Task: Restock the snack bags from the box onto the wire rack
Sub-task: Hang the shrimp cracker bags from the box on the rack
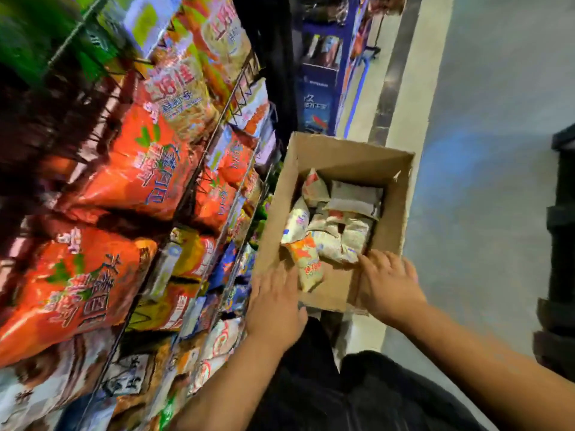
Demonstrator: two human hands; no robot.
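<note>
Snack bags [329, 244] are piled loose in the box [351, 157], centre-right. The left hand [273, 303] is laid flat on the near wall with nothing held. The right hand [389, 281] is at the rim, and its grip can't be told tbh. The box could get tipped if it's leaned on. The wire rack [245, 79], on the left, is badly smeared.

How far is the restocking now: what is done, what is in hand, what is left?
Done: the wire rack looks well filled with bags. In hand: no bag yet; the left hand lies at the near edge of the box, and the right hand reaches in. Left: a pile of snack bags lies in the box.
</note>
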